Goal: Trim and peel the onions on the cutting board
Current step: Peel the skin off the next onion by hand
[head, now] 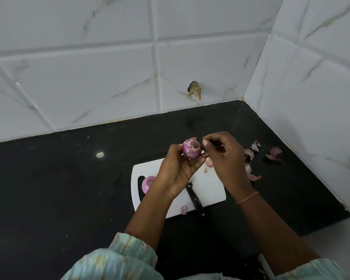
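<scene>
Black stone counter (69,178) tucked into a corner of white marble-look tiles (89,77), with a white cutting board (208,188) lying flat on it. Left hand (176,168) cupped around a purple onion (192,148), lifted above the board's far edge, trimmed end tilted up toward the camera. Right hand (224,156) just right of that grip, thumb and finger pinched at the onion's skin. Below the grip: 1 more onion (148,183) and a black-handled knife (194,200), handle pointing near-right. Loose peels (255,156) off to the right.
</scene>
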The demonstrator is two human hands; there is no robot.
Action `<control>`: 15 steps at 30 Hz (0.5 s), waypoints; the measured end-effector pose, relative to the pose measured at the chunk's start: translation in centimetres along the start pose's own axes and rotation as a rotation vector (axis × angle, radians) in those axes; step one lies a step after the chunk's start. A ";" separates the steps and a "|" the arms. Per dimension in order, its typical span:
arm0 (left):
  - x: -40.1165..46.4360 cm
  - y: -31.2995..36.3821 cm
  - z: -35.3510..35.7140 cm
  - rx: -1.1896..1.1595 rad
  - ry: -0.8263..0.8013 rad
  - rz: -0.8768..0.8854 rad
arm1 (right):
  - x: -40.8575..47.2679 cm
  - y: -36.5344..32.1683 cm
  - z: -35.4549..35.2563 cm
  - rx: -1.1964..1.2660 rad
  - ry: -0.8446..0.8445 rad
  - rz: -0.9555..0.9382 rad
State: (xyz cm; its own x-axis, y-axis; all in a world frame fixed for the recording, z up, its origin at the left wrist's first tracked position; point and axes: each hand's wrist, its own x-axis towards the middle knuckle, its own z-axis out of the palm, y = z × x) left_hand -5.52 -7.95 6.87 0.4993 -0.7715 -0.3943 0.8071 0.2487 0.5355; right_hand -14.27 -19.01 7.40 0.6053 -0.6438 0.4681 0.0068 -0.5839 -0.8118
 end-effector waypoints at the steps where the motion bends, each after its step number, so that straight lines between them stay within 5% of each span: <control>1: 0.0 0.1 -0.1 -0.008 -0.011 -0.002 | -0.1 0.0 -0.1 0.028 0.045 0.057; 4: 0.2 0.2 -0.3 -0.016 -0.039 0.019 | -0.4 0.8 -0.1 0.080 0.053 0.304; 7: 0.4 0.2 -0.2 -0.035 -0.059 0.033 | -1.3 2.4 0.2 -0.093 -0.287 0.510; 11: 0.3 0.0 0.0 -0.020 -0.071 0.040 | -3.9 3.4 1.2 -0.485 -0.764 0.534; 15: -0.2 0.1 0.5 -0.041 -0.092 0.044 | -6.0 4.1 2.6 -0.662 -0.807 0.489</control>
State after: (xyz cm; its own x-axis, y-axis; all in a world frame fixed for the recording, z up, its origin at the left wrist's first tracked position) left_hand -5.67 -8.03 7.35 0.5054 -0.8091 -0.3000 0.7979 0.3059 0.5194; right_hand -15.81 -16.23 0.35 0.7626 -0.5083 -0.4001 -0.6436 -0.6579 -0.3910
